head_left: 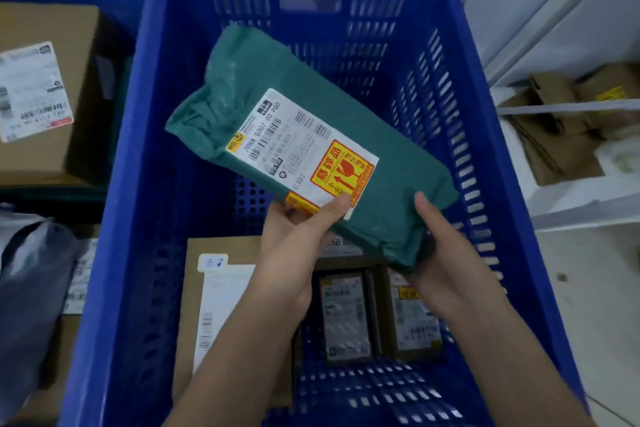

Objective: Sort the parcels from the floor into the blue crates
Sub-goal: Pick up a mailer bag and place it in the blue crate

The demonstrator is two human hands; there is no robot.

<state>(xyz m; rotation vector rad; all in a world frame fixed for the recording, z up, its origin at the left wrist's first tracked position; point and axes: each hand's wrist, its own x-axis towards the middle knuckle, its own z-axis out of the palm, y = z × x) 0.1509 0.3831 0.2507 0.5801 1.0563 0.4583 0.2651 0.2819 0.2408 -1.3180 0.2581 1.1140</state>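
Head view: our left hand [294,236] and right hand [446,253] pinch the green fragile-labelled parcel [304,135] at its near end, thumbs on top, above the blue crate [485,114]. We judge: lower it flat beyond our fingers, clear of the boxed parcels [346,315] beneath them.

Right side: white shelf unit [568,215] w/ flattened cardboard pieces [550,135] on it; white wall [540,3] behind; pale floor [595,305] below
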